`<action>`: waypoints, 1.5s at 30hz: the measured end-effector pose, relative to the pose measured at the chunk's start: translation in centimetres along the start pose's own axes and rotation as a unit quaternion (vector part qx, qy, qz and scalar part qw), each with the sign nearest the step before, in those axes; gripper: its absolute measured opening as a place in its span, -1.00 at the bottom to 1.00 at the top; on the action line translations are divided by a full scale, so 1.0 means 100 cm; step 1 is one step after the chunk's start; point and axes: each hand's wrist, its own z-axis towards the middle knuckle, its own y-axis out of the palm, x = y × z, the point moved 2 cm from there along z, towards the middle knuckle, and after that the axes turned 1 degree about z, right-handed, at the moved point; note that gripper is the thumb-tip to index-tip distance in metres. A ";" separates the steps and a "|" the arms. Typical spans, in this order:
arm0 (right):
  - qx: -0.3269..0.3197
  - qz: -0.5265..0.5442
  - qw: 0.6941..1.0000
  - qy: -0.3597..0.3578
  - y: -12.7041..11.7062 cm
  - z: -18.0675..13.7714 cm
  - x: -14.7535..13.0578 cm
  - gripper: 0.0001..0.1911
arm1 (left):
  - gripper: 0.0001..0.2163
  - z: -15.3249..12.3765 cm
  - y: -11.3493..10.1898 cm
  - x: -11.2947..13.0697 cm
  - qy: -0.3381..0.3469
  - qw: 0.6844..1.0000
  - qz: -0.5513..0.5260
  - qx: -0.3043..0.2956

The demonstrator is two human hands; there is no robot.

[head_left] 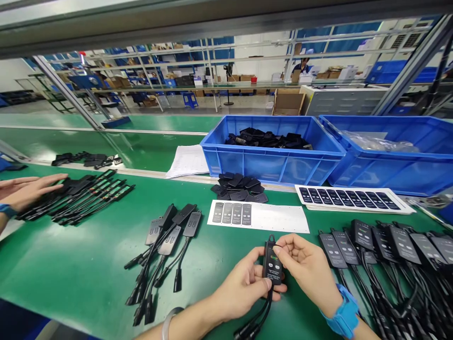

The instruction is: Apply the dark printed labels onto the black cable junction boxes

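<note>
A black controller module (272, 262) with short cables hangs between my two hands over the green table. My left hand (244, 283) grips its lower end with thumb on its face. My right hand (309, 269), with a blue wrist strap, pinches its upper right edge. Just beyond lies a white label sheet (276, 218) with several dark stickers at its left end. A row of labelled modules (389, 245) lies to the right, and a small group of unlabelled ones (170, 236) to the left.
Two blue bins (272, 163) (392, 165) stand at the back, one holding black parts. A second sticker sheet (354, 198), a pile of black covers (240, 186) and papers (187, 160) lie near them. Another person's hands (24, 189) rest on cabled modules at far left.
</note>
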 end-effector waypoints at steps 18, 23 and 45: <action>-0.076 -0.116 0.990 0.013 0.005 -0.004 0.007 -0.46 | -0.57 0.002 -0.007 0.000 0.001 0.998 -0.021 0.054; -0.174 -0.009 0.985 -0.010 0.016 -0.012 0.005 -0.32 | -0.61 0.004 -0.010 0.005 0.015 0.997 0.001 0.079; -0.025 -0.336 0.921 -0.194 -0.011 0.012 -0.012 -0.31 | -0.58 -0.002 -0.031 0.020 0.104 0.838 0.523 0.114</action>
